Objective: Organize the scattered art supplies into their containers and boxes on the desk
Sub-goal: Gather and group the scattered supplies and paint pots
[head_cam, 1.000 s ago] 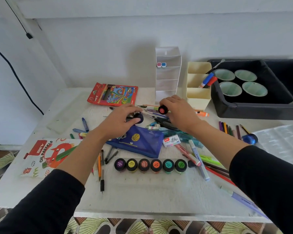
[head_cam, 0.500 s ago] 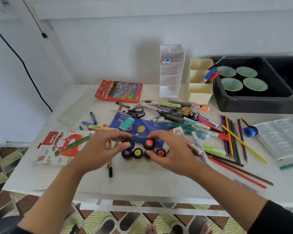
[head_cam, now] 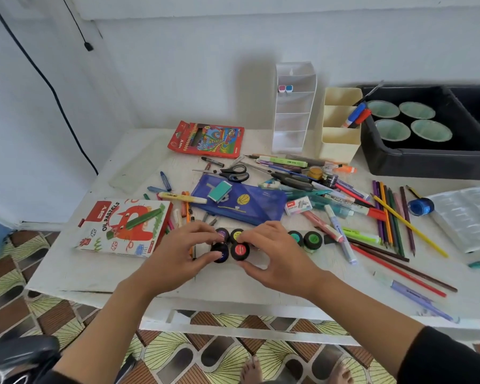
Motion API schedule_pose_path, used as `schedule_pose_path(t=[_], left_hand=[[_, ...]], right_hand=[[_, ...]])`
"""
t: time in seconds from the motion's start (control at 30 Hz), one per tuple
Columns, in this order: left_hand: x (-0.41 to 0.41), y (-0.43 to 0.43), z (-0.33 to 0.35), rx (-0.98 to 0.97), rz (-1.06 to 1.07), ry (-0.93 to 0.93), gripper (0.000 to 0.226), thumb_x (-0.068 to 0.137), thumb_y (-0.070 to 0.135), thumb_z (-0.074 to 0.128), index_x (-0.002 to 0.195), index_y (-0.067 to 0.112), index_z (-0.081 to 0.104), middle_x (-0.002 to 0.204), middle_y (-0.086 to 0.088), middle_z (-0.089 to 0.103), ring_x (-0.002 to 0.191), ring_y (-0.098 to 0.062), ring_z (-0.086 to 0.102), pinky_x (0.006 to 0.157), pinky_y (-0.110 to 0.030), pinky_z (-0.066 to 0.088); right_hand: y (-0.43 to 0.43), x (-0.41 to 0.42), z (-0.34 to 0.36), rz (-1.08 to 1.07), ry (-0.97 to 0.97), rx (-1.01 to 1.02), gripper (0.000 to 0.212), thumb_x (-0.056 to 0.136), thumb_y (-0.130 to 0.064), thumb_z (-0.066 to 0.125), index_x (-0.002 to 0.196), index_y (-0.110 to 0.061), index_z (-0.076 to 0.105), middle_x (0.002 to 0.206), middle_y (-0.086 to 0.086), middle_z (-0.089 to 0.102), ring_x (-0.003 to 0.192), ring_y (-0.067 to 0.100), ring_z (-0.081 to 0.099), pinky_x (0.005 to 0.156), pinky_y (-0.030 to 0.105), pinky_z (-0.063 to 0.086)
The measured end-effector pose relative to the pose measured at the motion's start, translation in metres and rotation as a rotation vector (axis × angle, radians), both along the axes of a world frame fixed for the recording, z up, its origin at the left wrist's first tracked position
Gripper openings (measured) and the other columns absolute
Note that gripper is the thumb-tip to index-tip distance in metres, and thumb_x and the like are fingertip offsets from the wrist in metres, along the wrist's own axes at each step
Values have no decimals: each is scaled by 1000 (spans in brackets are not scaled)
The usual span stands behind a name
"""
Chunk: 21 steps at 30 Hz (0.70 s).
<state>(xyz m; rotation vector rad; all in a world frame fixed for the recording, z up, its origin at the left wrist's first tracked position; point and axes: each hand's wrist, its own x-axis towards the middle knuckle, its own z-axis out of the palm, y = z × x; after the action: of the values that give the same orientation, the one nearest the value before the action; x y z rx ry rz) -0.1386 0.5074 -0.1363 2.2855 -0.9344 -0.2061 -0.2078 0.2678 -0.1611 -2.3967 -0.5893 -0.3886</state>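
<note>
My left hand (head_cam: pixel 182 252) pinches a small dark-blue paint pot (head_cam: pixel 220 252) near the front of the white desk (head_cam: pixel 94 275). My right hand (head_cam: pixel 275 259) pinches a red-lidded paint pot (head_cam: pixel 240 251) right beside it. Both pots sit just in front of a row of similar pots, where purple (head_cam: pixel 222 234), yellow (head_cam: pixel 236 234), teal (head_cam: pixel 295 237) and green (head_cam: pixel 313 240) lids show. My right hand hides the middle of that row.
A blue pencil case (head_cam: pixel 247 207), scissors (head_cam: pixel 233 173), markers and coloured pencils (head_cam: pixel 391 214) are scattered behind. An oil pastels box (head_cam: pixel 122 228) lies left. A clear drawer tower (head_cam: pixel 293 106), cream organiser (head_cam: pixel 340 126) and black bin with cups (head_cam: pixel 427 151) stand at the back.
Both hands came back from the pile near the organisers, each carrying a paint pot, and now hold them low in front of the pot row.
</note>
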Motion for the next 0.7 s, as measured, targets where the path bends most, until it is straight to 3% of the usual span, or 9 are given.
schedule_pose_path(t=[0.1, 0.27, 0.5, 0.6, 0.7], left_hand=[[0, 2, -3, 9, -1, -8, 49, 89, 62, 54, 121, 28, 71, 113, 19, 58, 111, -3, 56, 91, -28, 51], [3, 5, -7, 48, -9, -37, 50, 92, 65, 49, 123, 32, 70, 111, 26, 56, 111, -1, 55, 94, -41, 48], [5, 2, -6, 79, -46, -45, 41, 94, 56, 49, 121, 31, 68, 110, 25, 53, 110, -3, 53, 98, -35, 43], [1, 0, -5, 95, -53, -74, 44, 92, 62, 54, 123, 33, 65, 115, 22, 53, 114, -1, 50, 102, -30, 36], [-6, -5, -8, 95, -14, -150, 47, 87, 66, 60, 120, 32, 66, 111, 21, 53, 105, -2, 51, 94, -27, 37]], right_hand=[[3, 0, -3, 28, -33, -33, 30, 86, -25, 74, 112, -14, 65, 108, -4, 68, 97, 17, 59, 97, 37, 40], [3, 1, -8, -4, -77, -61, 25, 85, -32, 76, 107, -19, 72, 114, -8, 71, 109, 16, 57, 96, 42, 40], [1, 3, -12, 3, -37, -87, 19, 89, -40, 72, 97, -24, 75, 116, -10, 69, 109, 15, 54, 91, 44, 40], [0, 4, -12, 6, -52, -98, 21, 91, -43, 68, 98, -25, 76, 114, -11, 66, 107, 15, 53, 90, 43, 39], [1, 4, -11, 13, -59, -104, 21, 92, -43, 67, 99, -25, 76, 112, -10, 65, 105, 16, 53, 89, 42, 40]])
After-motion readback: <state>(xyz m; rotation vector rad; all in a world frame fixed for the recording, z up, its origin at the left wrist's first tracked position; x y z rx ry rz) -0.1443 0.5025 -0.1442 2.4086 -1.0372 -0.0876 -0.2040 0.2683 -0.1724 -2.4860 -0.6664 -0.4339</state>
